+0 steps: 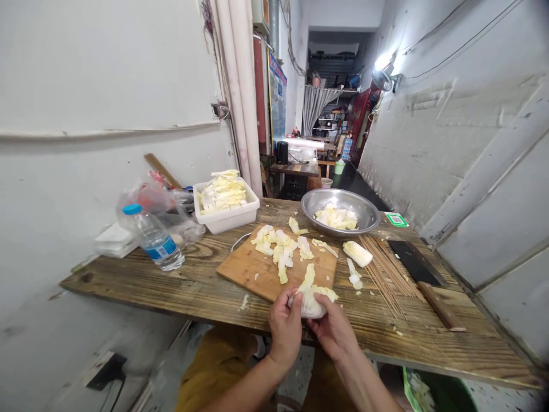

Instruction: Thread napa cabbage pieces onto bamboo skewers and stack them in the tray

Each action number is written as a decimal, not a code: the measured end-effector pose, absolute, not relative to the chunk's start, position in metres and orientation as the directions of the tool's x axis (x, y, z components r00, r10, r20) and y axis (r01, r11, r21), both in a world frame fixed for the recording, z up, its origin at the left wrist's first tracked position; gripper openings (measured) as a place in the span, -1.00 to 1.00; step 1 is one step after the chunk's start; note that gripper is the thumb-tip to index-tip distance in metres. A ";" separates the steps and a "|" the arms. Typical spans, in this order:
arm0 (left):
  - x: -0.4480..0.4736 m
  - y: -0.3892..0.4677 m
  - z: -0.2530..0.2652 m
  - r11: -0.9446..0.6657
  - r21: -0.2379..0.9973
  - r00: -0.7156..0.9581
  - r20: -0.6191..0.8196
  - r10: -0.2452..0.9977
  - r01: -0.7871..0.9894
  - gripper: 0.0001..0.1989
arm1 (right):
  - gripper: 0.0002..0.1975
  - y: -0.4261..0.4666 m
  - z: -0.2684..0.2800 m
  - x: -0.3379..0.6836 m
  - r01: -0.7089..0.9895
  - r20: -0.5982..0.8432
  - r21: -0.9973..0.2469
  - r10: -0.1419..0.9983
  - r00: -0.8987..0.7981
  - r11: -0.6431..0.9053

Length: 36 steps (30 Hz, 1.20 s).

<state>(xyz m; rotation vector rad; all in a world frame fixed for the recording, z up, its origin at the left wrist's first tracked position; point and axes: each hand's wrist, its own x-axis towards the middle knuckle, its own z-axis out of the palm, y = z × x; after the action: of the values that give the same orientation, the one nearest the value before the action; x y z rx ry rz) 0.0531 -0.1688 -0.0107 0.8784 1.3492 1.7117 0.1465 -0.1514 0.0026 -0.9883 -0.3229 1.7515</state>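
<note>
Between my two hands is a pale napa cabbage heart (314, 304), held just over the near edge of the cutting board. My left hand (286, 323) grips its left side with thumb and fingers. On the other side my right hand (333, 329) is closed around it, the thumb on top. One yellow leaf sticks up from the cabbage. Loose cabbage leaves (281, 247) lie scattered over the wooden cutting board (244, 266). To the right of the board rests another piece of cabbage (357, 254), with a torn leaf (354, 276) near it.
A steel bowl (373, 214) with leaves and a white tub (227, 222) of stacked cabbage stand behind the board. Skewers (388, 274) and a cleaver (418, 266) lie right. A water bottle (156, 240) stands left by plastic bags. Below right is a green bin (454, 395).
</note>
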 end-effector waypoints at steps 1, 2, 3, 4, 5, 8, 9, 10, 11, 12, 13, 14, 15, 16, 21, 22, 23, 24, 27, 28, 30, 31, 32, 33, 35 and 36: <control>0.054 -0.169 -0.010 -0.146 0.975 -0.470 0.052 0.881 -0.167 -0.73 | -0.75 -0.152 0.003 0.146 -0.654 -0.470 -0.631 0.876 -0.106 -0.417; 0.054 -0.169 -0.010 -0.147 0.970 -0.472 0.040 0.881 -0.193 -0.73 | -0.76 -0.153 0.003 0.146 -0.653 -0.475 -0.631 0.874 -0.103 -0.420; 0.055 -0.169 -0.009 -0.144 0.964 -0.472 0.022 0.881 -0.224 -0.74 | -0.77 -0.154 0.003 0.145 -0.651 -0.479 -0.632 0.872 -0.098 -0.420; 0.055 -0.169 -0.008 -0.138 0.957 -0.470 0.002 0.883 -0.256 -0.74 | -0.78 -0.154 0.004 0.144 -0.650 -0.481 -0.634 0.871 -0.094 -0.420; 0.055 -0.169 -0.007 -0.133 0.950 -0.468 -0.016 0.884 -0.283 -0.75 | -0.78 -0.155 0.004 0.144 -0.648 -0.482 -0.636 0.872 -0.090 -0.419; 0.055 -0.168 -0.007 -0.143 0.941 -0.472 -0.021 0.881 -0.308 -0.78 | -0.78 -0.154 0.004 0.143 -0.644 -0.481 -0.643 0.873 -0.082 -0.415; 0.055 -0.168 -0.008 -0.150 0.940 -0.475 -0.014 0.880 -0.307 -0.78 | -0.77 -0.153 0.003 0.143 -0.643 -0.481 -0.646 0.873 -0.077 -0.412; 0.055 -0.168 -0.009 -0.153 0.939 -0.475 -0.012 0.880 -0.307 -0.78 | -0.77 -0.153 0.003 0.143 -0.642 -0.480 -0.649 0.875 -0.071 -0.408; 0.055 -0.167 -0.011 -0.147 0.940 -0.470 -0.016 0.882 -0.308 -0.76 | -0.76 -0.152 0.003 0.143 -0.643 -0.475 -0.653 0.878 -0.062 -0.399; 0.055 -0.166 -0.013 -0.133 0.941 -0.461 -0.028 0.887 -0.311 -0.74 | -0.75 -0.152 0.003 0.143 -0.646 -0.465 -0.659 0.884 -0.052 -0.385; 0.055 -0.165 -0.016 -0.113 0.942 -0.449 -0.044 0.893 -0.317 -0.71 | -0.73 -0.152 0.004 0.142 -0.652 -0.449 -0.665 0.892 -0.042 -0.365; 0.055 -0.163 -0.018 -0.093 0.941 -0.435 -0.062 0.899 -0.325 -0.68 | -0.71 -0.151 0.006 0.141 -0.658 -0.428 -0.671 0.903 -0.032 -0.342; 0.055 -0.162 -0.019 -0.076 0.939 -0.420 -0.077 0.904 -0.336 -0.66 | -0.68 -0.152 0.008 0.140 -0.664 -0.404 -0.677 0.914 -0.024 -0.317; 0.055 -0.160 -0.020 -0.066 0.936 -0.409 -0.087 0.908 -0.346 -0.64 | -0.66 -0.152 0.010 0.138 -0.668 -0.380 -0.683 0.925 -0.018 -0.294; 0.056 -0.159 -0.017 -0.071 0.938 -0.369 -0.063 0.927 -0.340 -0.63 | -0.59 -0.152 0.014 0.133 -0.668 -0.335 -0.701 0.942 0.003 -0.247; 0.056 -0.160 -0.016 -0.075 0.942 -0.367 -0.054 0.929 -0.327 -0.63 | -0.59 -0.152 0.013 0.133 -0.669 -0.347 -0.699 0.938 0.005 -0.255; 0.056 -0.161 -0.016 -0.081 0.946 -0.367 -0.041 0.929 -0.312 -0.64 | -0.61 -0.150 0.012 0.134 -0.669 -0.368 -0.692 0.930 0.001 -0.273; 0.056 -0.162 -0.016 -0.090 0.949 -0.368 -0.029 0.930 -0.302 -0.64 | -0.64 -0.149 0.011 0.135 -0.667 -0.397 -0.680 0.918 -0.013 -0.304; 0.057 -0.164 -0.019 -0.101 0.941 -0.351 -0.019 0.936 -0.323 -0.64 | -0.77 -0.144 0.007 0.140 -0.642 -0.515 -0.623 0.852 -0.095 -0.448; 0.058 -0.164 -0.020 -0.095 0.935 -0.339 -0.029 0.940 -0.342 -0.64 | -0.80 -0.143 0.007 0.143 -0.629 -0.549 -0.601 0.827 -0.123 -0.493; 0.058 -0.164 -0.022 -0.080 0.926 -0.324 -0.048 0.945 -0.369 -0.64 | -0.83 -0.141 0.006 0.146 -0.610 -0.593 -0.566 0.788 -0.164 -0.554; 0.058 -0.164 -0.022 -0.077 0.924 -0.322 -0.052 0.945 -0.374 -0.64 | -0.84 -0.140 0.006 0.148 -0.606 -0.603 -0.555 0.777 -0.178 -0.570; 0.058 -0.165 -0.021 -0.077 0.923 -0.322 -0.053 0.945 -0.376 -0.64 | -0.85 -0.140 0.005 0.149 -0.604 -0.608 -0.547 0.771 -0.188 -0.579; 0.058 -0.166 -0.019 -0.077 0.922 -0.321 -0.053 0.946 -0.379 -0.64 | -0.86 -0.140 0.004 0.150 -0.603 -0.610 -0.543 0.768 -0.196 -0.585; 0.058 -0.167 -0.014 -0.068 0.910 -0.302 -0.064 0.951 -0.408 -0.63 | -0.86 -0.139 0.003 0.151 -0.602 -0.603 -0.542 0.771 -0.206 -0.586; 0.058 -0.167 -0.011 -0.053 0.894 -0.278 -0.082 0.957 -0.445 -0.61 | -0.85 -0.139 0.002 0.152 -0.603 -0.595 -0.546 0.776 -0.211 -0.582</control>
<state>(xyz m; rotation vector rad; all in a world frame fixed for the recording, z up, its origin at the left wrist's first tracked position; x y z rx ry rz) 0.0580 -0.1674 -0.0113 0.6911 1.0596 1.5908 0.1518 -0.1386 0.0019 -1.0940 -0.2428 1.9122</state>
